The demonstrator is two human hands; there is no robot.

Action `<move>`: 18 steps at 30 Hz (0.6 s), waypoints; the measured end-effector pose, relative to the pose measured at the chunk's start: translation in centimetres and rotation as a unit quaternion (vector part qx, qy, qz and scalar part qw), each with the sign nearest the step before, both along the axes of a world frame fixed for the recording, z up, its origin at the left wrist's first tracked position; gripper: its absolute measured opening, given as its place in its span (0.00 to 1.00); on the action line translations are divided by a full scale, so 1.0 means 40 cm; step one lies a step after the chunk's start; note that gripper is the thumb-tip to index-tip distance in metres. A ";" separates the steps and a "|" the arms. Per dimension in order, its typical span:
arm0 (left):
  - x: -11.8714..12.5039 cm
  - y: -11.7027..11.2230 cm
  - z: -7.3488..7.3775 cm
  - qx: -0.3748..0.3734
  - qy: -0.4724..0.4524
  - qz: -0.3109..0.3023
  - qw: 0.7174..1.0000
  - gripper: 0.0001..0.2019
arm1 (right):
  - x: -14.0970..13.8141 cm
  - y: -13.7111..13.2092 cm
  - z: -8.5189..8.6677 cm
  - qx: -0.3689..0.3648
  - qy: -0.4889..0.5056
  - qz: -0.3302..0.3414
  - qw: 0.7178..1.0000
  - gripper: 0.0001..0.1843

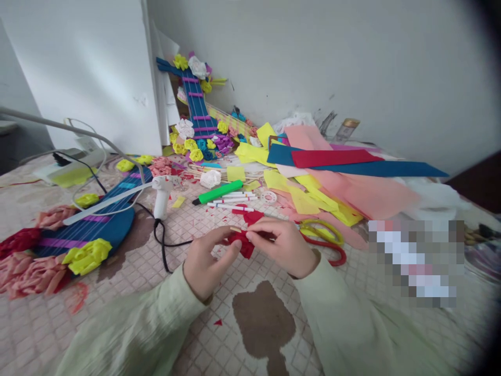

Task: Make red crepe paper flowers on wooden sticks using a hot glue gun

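Observation:
Between my two hands is a small piece of red crepe paper (246,247), bunched and folded, above the middle of the table. My left hand (211,256) pinches its left side between thumb and forefinger, near a thin tan strip or stick end. From the right, the fingertips of my right hand (284,244) pinch the paper's upper edge. Just beyond the fingers lies another red paper scrap (253,216). Scissors with red and yellow handles (336,253) rest beside my right hand, their blades hidden behind it.
A white glue gun (161,198) with a black cord stands left of centre. A flower-trimmed blue paper instrument (125,222) lies at left; a similar one (199,107) leans at the back. A green marker (221,192), white pens (235,198) and crepe paper strips (352,166) lie beyond my hands.

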State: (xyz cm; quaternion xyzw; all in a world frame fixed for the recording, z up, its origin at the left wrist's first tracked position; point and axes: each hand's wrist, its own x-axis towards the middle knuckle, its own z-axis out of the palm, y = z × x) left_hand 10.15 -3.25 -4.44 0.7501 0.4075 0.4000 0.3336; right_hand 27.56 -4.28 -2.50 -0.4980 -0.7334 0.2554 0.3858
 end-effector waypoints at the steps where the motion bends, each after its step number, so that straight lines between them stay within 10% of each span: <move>1: -0.002 0.001 0.002 0.000 0.007 0.007 1.000 0.11 | 0.003 0.002 -0.001 -0.007 0.002 -0.002 1.000 0.09; 10: -0.052 0.014 0.063 0.066 0.035 0.125 0.989 0.12 | 0.027 0.022 -0.005 -0.029 0.029 -0.046 0.998 0.09; 18: -0.233 0.140 0.040 0.054 0.211 0.366 0.905 0.17 | 0.054 0.045 -0.004 -0.033 0.056 -0.085 0.994 0.11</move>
